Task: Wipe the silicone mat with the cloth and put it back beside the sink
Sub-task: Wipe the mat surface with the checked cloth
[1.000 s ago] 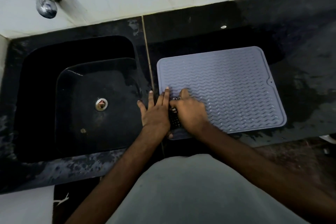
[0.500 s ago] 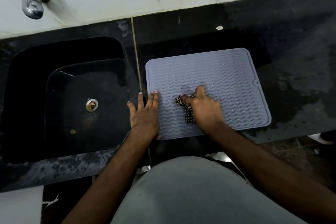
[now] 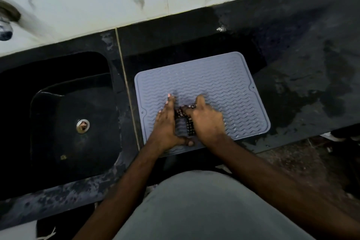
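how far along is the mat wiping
Done: the silicone mat already lies flat on the counter beside the sink. In hand: the right hand presses the checked cloth onto its near part; the left hand lies flat beside it. Left: wiping the far ridges; nothing shows they have been wiped.

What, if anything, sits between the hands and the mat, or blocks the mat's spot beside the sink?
Only the checked cloth, bunched under the right hand. The left hand lies flat on the silicone mat, which already rests on the counter beside the sink.
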The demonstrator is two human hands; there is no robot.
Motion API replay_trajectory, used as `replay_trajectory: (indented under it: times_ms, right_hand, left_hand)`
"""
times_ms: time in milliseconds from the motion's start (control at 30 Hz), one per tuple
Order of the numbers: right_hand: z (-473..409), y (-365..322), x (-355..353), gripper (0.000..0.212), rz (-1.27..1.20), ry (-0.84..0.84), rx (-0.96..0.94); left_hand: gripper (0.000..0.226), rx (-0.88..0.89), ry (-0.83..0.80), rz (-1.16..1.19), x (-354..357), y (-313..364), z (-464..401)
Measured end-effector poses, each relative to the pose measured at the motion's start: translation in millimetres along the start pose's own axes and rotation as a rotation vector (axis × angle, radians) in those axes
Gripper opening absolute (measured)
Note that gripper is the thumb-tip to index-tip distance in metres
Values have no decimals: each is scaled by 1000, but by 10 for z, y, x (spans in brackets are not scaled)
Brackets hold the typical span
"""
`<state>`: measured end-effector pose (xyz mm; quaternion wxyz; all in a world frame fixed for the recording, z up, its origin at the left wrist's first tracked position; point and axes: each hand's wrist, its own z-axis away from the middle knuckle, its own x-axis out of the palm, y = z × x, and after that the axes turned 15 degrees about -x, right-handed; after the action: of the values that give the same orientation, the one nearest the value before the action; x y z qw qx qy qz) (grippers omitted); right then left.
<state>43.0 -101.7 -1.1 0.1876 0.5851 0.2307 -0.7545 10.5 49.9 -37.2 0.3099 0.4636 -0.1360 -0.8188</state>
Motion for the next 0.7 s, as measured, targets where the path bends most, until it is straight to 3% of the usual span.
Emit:
replay_trajectory:
  times_ms: [200,433,567,700]
  right_hand:
    - [216,511,-22,38,62,38,57]
    - [226,558,-86,37,56,-7,43]
    - [210,559,-107,33,39,-70,67]
    - [207,566,-123,18,-2,-66,83]
  left_hand:
    - [163,-26,-16,-84,7,65,-29]
    - [162,-81,43,-221,74,371,-39]
    - [156,134,63,-179,196,741,-142]
    - [146,157,41,-69,338,902,-237]
